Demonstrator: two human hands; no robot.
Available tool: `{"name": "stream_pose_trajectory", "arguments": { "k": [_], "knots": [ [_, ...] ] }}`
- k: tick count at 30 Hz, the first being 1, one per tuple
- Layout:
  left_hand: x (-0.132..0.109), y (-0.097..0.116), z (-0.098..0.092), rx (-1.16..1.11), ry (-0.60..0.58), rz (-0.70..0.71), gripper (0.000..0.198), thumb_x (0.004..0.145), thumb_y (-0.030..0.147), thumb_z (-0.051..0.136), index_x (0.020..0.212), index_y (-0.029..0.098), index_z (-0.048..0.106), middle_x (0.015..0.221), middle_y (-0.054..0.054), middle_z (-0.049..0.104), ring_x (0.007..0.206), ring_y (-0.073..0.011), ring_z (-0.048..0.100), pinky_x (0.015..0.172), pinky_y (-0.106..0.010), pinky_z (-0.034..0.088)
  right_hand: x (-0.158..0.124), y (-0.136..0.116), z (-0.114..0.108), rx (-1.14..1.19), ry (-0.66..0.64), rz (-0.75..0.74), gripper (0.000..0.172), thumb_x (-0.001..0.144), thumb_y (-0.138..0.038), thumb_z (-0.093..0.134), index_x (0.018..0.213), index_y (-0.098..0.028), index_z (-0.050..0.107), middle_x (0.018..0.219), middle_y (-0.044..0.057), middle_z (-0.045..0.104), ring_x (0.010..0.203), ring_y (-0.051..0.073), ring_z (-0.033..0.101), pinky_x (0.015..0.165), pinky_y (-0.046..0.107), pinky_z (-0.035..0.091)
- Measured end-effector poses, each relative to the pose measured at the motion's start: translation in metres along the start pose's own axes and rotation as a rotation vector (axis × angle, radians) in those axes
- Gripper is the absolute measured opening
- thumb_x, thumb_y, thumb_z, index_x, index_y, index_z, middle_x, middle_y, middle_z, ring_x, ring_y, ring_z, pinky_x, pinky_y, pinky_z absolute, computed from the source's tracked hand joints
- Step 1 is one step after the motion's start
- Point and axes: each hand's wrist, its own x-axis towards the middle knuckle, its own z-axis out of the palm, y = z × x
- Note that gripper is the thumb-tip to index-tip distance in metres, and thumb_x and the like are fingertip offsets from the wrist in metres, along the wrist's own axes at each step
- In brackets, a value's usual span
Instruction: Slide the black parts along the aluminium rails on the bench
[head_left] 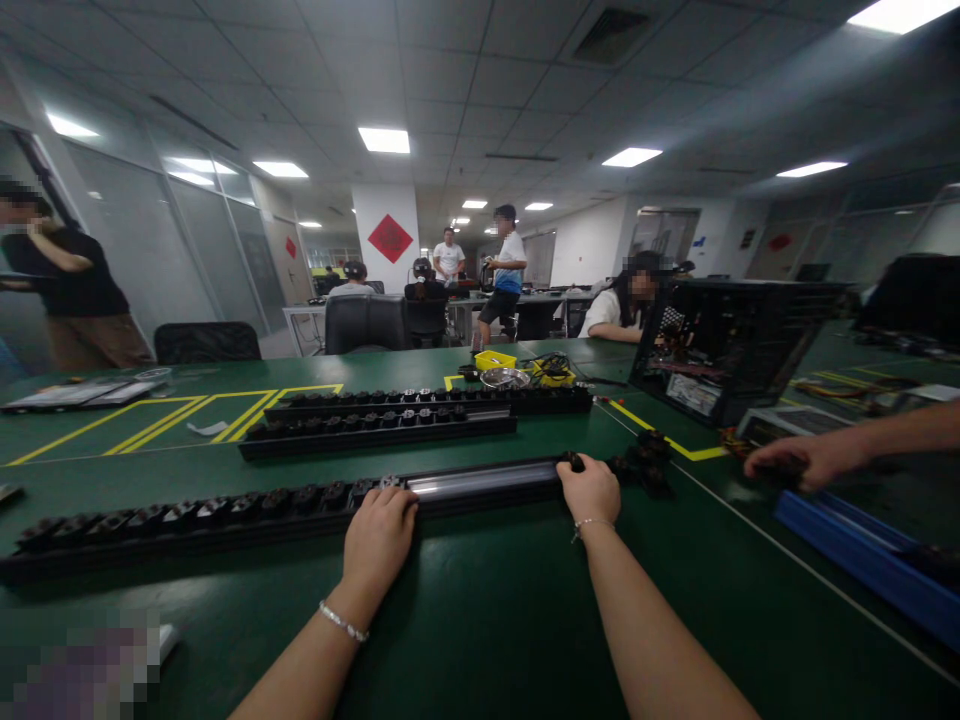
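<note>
A long black rail [480,482] lies across the green table in front of me, its left part filled with several black sliding blocks [187,512]. My left hand [379,535] rests on the rail at the end of that row, fingers curled over a block. My right hand [590,488] is at the rail's right end, closed on a small black block [574,461]. A pile of loose black blocks [646,462] lies just right of it.
Two more filled black rails [390,415] lie further back. A yellow bin [495,360] and metal bowl [505,377] stand behind them. An open computer case [724,345] is at right. Another person's hand [799,460] reaches in beside a blue rail [862,555]. Several people are behind.
</note>
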Motion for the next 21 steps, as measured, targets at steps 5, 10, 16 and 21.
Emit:
{"name": "stream_pose_trajectory", "arguments": {
  "k": [5,10,16,21],
  "knots": [
    [0.000,0.001,-0.002,-0.012,-0.011,-0.013,0.023,0.083,0.026,0.042,0.090,0.022,0.063,0.093,-0.004,0.064,0.089,-0.0204,0.051,0.082,-0.034,0.042,0.000,0.001,-0.002,0.037,-0.003,0.038,0.041,0.077,-0.038,0.042,0.109,-0.021,0.062,0.108,0.008,0.058,0.090,0.021,0.054,0.068,0.028,0.039],
    [0.000,0.000,0.000,-0.001,-0.009,-0.012,0.023,0.084,0.027,0.042,0.090,0.022,0.063,0.093,-0.004,0.064,0.090,-0.0207,0.051,0.082,-0.034,0.043,0.001,0.002,-0.003,0.057,-0.008,0.052,0.043,0.077,-0.038,0.041,0.111,-0.020,0.061,0.111,0.009,0.057,0.092,0.022,0.054,0.068,0.028,0.039],
    [0.000,-0.001,0.001,0.003,-0.005,-0.008,0.023,0.084,0.026,0.041,0.090,0.022,0.063,0.092,-0.004,0.064,0.090,-0.0207,0.051,0.082,-0.034,0.042,0.006,0.007,-0.006,0.076,-0.011,0.095,0.045,0.078,-0.040,0.040,0.113,-0.020,0.060,0.112,0.011,0.056,0.090,0.023,0.054,0.066,0.029,0.040],
    [0.000,0.000,-0.001,0.008,-0.014,-0.006,0.024,0.085,0.027,0.040,0.090,0.022,0.063,0.093,-0.004,0.064,0.090,-0.0207,0.051,0.082,-0.034,0.043,0.009,0.011,-0.008,0.076,0.009,0.111,0.045,0.078,-0.040,0.040,0.114,-0.021,0.060,0.112,0.011,0.057,0.091,0.023,0.055,0.069,0.030,0.040]
  ]
}}
